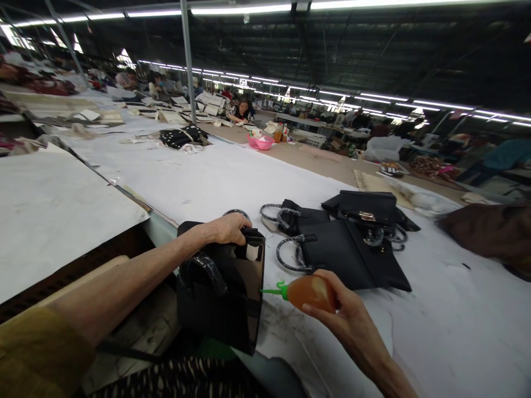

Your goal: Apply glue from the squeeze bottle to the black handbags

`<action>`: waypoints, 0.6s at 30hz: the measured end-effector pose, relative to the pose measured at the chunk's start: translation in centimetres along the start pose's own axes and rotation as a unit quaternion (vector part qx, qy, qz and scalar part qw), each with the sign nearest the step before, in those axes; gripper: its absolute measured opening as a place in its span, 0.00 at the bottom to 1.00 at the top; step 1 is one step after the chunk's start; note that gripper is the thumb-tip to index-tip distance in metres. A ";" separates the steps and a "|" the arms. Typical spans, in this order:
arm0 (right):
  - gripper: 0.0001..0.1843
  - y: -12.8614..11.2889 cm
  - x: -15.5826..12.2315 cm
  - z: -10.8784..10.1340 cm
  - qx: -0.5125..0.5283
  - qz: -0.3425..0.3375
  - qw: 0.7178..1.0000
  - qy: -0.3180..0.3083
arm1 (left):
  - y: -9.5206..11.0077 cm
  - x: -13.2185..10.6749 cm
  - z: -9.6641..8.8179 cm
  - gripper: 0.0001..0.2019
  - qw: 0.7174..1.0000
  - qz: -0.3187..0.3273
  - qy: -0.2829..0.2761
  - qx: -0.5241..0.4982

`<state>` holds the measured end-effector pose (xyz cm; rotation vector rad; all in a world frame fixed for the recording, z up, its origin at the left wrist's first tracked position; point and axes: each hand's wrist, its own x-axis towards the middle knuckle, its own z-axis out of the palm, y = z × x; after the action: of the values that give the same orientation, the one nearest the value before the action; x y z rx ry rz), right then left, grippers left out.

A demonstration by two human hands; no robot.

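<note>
A black handbag (219,304) stands at the table's near edge, its handles wrapped in clear plastic and its brown inner side facing right. My left hand (227,229) is closed over the bag's top edge. In my right hand (338,307) is a squeeze bottle (312,293) of amber liquid with a green nozzle. The nozzle lies sideways, its tip at the bag's right-hand edge; whether it touches cannot be made out. Just beyond my right hand, more black handbags (336,249) lie flat with plastic-wrapped handles.
A white-covered table (232,171) stretches ahead. Farther back are a black dotted bundle (182,136), a pink basket (260,142) and a metal post (188,61). A brown cloth item (489,232) lies at right. A person (241,110) sits across the table.
</note>
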<state>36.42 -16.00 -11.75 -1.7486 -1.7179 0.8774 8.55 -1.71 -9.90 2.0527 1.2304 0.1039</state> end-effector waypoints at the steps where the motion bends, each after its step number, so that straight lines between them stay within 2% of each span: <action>1: 0.28 -0.1 -0.2 0.0 -0.001 0.002 1.000 -0.002 | 0.2 -0.2 -0.1 0.09 1.000 0.002 -0.001 -0.002; 6: 0.28 -0.6 -0.9 -0.6 0.013 0.018 1.000 -0.011 | 1.7 -1.7 -1.3 0.10 1.000 0.002 -0.002 -0.023; 11: 0.29 -0.7 -1.0 -1.6 0.120 0.015 0.993 -0.003 | 5.0 -3.9 -4.3 0.11 1.000 -0.005 0.009 -0.018; 15: 0.32 -1.5 -0.3 -2.3 0.178 0.021 0.983 0.038 | 7.9 -5.1 -7.1 0.10 0.997 0.010 0.062 0.049; 18: 0.30 -2.1 0.7 -2.4 0.195 0.000 0.978 0.075 | 8.9 -5.1 -8.5 0.10 0.983 0.023 0.123 0.135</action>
<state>36.86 -15.02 -8.63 -1.5098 -1.3413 0.9790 8.81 -3.62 3.33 2.3573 1.4109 0.2286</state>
